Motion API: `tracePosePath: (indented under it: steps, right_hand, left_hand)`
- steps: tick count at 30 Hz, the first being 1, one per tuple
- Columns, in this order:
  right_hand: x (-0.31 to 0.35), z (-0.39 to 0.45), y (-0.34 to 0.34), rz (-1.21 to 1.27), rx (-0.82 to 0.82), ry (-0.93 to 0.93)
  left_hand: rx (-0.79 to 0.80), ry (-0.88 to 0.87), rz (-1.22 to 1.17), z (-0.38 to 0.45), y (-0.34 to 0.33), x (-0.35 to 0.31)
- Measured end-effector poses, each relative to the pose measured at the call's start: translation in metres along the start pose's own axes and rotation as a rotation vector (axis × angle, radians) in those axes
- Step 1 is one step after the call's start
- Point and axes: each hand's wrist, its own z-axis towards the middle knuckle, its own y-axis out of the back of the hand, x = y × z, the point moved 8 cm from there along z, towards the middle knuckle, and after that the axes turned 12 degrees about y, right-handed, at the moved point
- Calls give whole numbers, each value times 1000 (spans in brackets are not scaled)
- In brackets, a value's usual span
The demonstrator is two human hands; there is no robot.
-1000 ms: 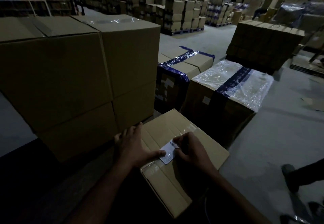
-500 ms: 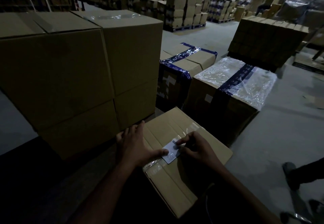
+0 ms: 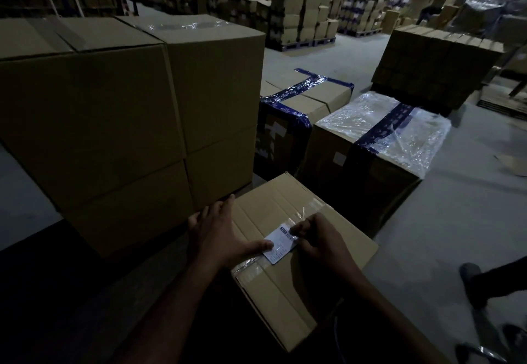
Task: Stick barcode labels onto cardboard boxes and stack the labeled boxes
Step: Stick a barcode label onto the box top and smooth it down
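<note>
Dim warehouse, pallets of cartons receding behind, concrete floor (image 3: 427,235) underfoot; working low on a taped cardboard box (image 3: 339,238) beside a tall stack of boxes (image 3: 128,124); since a second ago, lying flatter, the barcode label (image 3: 279,245), now sitting on the tape seam near the box's near-left edge; sticking nearly done by the look of it, stacking yet to come; left hand (image 3: 219,238) spreading over the box edge, thumb pressing the label's near end; right hand (image 3: 316,238) curling, fingertips pinching the far barcode end; long axis running diagonally, near-left to far-right, along the seam.
</note>
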Motion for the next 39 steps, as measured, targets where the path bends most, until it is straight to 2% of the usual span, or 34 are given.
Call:
tracePosePath:
  steps: [3,7,11,14,19,25,30,33,36,39]
  right_hand:
    - [4,-3,3,24,-27,14]
    - [8,-8,0,-70,-24,33]
    - [4,-12,3,-28,-35,20]
    - [8,-16,3,-103,-46,45]
    - [3,-17,5,-52,-32,-1]
    - [7,-25,4,-115,-57,-12]
    - [20,-52,6,-241,-242,-102]
    - [27,-59,2,-327,-276,-128]
    - [26,-47,5,-305,-266,-88]
    - [26,-20,15,-240,-200,48]
  left_hand:
    - [6,-4,-4,0,0,0]
    - [7,-4,0,-1,1,-1]
    - [14,-2,-6,-1,1,-1]
    - [9,-2,0,-1,2,-1]
    - [18,-3,-1,-1,2,-1]
    - [19,4,0,0,1,-1]
    - [3,12,-26,-1,3,1]
    - [-2,29,-27,-5,4,1]
    - [-23,97,-4,-16,8,7]
    - [-120,172,70,-34,12,21]
